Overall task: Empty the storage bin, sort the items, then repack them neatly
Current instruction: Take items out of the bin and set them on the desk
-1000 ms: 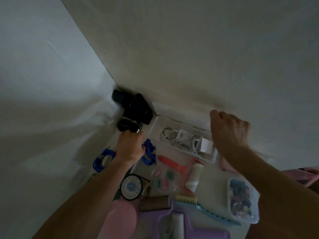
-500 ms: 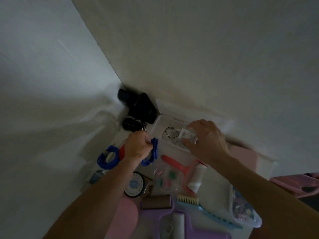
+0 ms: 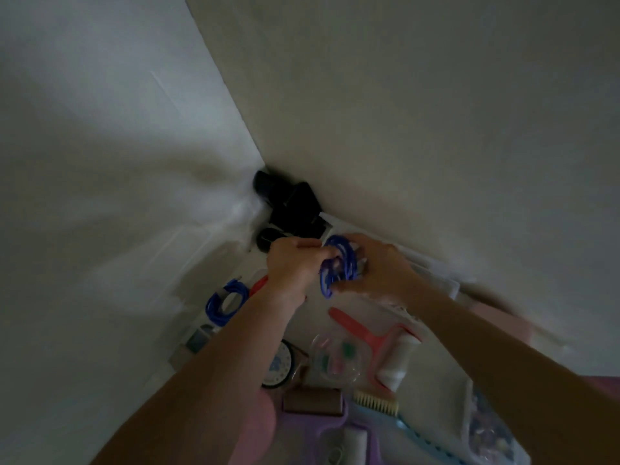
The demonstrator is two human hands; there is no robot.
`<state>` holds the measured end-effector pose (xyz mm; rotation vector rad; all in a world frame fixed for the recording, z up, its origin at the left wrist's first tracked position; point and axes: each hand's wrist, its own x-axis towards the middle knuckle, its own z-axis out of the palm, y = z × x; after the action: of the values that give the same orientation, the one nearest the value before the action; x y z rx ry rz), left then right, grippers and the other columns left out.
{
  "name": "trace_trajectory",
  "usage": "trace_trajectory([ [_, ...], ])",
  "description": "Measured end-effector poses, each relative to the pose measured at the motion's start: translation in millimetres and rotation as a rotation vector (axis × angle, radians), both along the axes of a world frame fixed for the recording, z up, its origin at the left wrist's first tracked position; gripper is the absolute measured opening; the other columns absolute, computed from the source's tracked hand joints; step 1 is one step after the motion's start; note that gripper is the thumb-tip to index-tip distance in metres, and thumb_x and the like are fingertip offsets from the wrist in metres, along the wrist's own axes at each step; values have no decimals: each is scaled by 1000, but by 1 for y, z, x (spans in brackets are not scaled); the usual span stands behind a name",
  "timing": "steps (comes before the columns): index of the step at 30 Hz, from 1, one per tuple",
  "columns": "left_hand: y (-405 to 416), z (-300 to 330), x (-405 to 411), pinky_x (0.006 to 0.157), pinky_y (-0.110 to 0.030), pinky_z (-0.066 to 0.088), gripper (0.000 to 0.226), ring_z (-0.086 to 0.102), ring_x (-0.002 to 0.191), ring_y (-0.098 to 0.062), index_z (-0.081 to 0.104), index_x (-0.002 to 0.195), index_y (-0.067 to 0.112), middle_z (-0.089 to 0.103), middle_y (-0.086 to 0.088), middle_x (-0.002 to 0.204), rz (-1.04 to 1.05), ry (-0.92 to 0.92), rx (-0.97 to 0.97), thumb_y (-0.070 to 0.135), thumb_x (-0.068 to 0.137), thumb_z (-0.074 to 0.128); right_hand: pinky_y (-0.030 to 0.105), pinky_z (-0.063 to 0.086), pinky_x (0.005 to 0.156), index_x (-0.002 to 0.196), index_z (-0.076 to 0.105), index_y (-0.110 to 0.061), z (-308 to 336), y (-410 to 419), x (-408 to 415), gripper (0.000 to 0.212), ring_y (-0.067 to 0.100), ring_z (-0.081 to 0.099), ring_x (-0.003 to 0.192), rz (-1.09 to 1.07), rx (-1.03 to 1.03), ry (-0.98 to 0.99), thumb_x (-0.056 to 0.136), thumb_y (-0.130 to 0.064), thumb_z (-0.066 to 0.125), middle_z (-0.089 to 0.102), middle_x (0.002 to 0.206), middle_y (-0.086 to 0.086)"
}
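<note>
Both hands meet just above centre of the view, clamped on one blue coil. The left hand curls its fingers round the coil's nine o'clock side; the right hand pinches it from three o'clock, thumb under the lower loop. The coil is held up off the worktop, loops bunched and a bit blurred.

At eight o'clock from the hands, a second blue coil lies flat on the white surface, well apart from the held one. A sliver of red peeks out beside the left wrist; I cannot tell what it is.

At eleven o'clock, tucked in the corner where the two walls meet, black gear sits in a dark lump, details lost in shadow.

At six o'clock from the hands: a red-handled lint roller lying on a slant, white roll at its lower end. Just left of it, a clear round box with coloured bits inside. Further left, a round dial, half hidden by the left forearm.

Along the bottom edge: a brown block, a light-blue brush with pale bristles, a purple piece. At four o'clock, a clear tub of small mixed items.
</note>
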<state>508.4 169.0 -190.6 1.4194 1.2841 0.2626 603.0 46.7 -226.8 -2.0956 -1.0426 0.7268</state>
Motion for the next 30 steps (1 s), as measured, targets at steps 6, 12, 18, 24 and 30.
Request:
trace_trajectory([
  [6, -18, 5, 17, 78, -29, 56, 20, 72, 89, -20, 69, 98, 7, 75, -9, 99, 43, -222, -421, 22, 99, 55, 34, 57, 63, 123, 55, -19, -10, 7, 18, 44, 24, 68, 68, -245, 95, 574, 84, -11, 74, 72, 91, 13],
  [12, -17, -4, 2, 67, -9, 50, 14, 67, 81, 1, 69, 97, 26, 73, 7, 101, -218, -27, 119, 25, 98, 55, 37, 56, 65, 117, 63, 3, -40, 13, 32, 30, 19, 61, 65, -485, 60, 559, 92, -12, 66, 67, 87, 14],
  [18, 42, -7, -64, 96, -35, 48, 21, 60, 102, -14, 67, 111, 30, 68, 6, 110, -452, 437, 839, 23, 91, 62, 34, 60, 57, 91, 69, -3, -48, 19, 29, 23, 20, 69, 58, -396, -178, 415, 98, -21, 57, 71, 71, 14],
  [24, 66, -23, -90, 87, -36, 45, 33, 59, 98, -22, 63, 111, 36, 71, 6, 99, -825, 796, 901, 57, 85, 58, 23, 30, 38, 57, 43, -13, -47, 32, 25, 48, 11, 43, 47, -253, -415, -92, 99, -32, 53, 44, 54, 1],
  [30, 61, -29, -89, 80, -31, 50, 17, 68, 83, -16, 67, 98, 32, 74, 13, 90, -733, 638, 887, 35, 82, 73, 20, 28, 38, 62, 55, -9, -40, 36, 24, 46, 14, 49, 52, -281, -455, -217, 87, -46, 68, 44, 52, 0],
])
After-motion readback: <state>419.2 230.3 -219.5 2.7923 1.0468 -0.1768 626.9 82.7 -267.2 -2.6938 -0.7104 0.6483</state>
